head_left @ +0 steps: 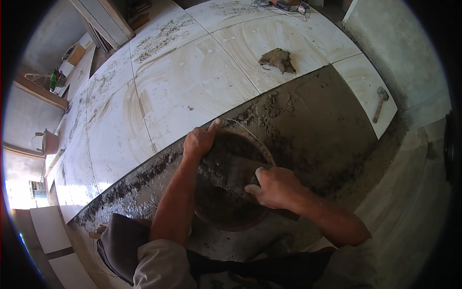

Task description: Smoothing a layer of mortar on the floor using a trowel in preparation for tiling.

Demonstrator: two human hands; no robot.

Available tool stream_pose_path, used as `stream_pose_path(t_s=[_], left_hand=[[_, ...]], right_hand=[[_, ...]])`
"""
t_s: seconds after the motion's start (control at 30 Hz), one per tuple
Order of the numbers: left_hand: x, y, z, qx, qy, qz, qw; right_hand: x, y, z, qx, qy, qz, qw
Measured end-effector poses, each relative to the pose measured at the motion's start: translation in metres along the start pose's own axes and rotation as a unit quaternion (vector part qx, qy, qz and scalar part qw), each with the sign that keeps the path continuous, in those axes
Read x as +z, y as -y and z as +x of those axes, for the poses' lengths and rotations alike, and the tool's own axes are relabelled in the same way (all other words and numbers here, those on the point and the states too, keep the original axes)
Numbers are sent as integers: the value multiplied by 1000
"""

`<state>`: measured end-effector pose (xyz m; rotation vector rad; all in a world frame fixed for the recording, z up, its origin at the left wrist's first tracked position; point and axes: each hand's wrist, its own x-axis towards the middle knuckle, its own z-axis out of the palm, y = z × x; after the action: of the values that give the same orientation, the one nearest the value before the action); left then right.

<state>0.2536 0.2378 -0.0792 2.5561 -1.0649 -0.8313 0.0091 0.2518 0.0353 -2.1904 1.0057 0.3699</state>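
A round, dark bucket (233,225) stands tilted between my arms, with grey wet mortar inside. My left hand (199,140) is closed over its far left rim, the thumb pointing up and away. Over the bucket's right side, my right hand (278,188) is wrapped round the handle of a trowel. The trowel's blade (240,172) reaches left into the bucket among the mortar and is smeared by motion. Beyond the bucket, a bed of wet mortar (332,111) spreads along the edge of the laid white tiles (192,77).
A mallet (380,105) lies on the tile at the right, near the wall. A brown, crumpled lump (278,60) rests on the far tiles. Another bucket (49,143) stands at the left. A corded tool (288,6) lies at the back; loose tiles (50,231) are at the lower left.
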Motion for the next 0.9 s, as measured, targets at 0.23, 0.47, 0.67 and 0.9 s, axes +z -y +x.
stream_pose_path(t_s=[0.23,0.47,0.67,0.9], left_hand=[[-1,-1,3,5,20,-12,1000],[2,3,1,-31,-35,6,999],[-2,-9,-6,11,-21,-13,1000],[-1,-11,-6,1,-21,-5,1000]], right_hand=[[-9,-34,-33,-14,-58,31,998],[-41,-97,-82,19,-121,206,971],[-46,-193,-64,94,-261,159,947],[-38,-284,18,209,-363,-42,907]])
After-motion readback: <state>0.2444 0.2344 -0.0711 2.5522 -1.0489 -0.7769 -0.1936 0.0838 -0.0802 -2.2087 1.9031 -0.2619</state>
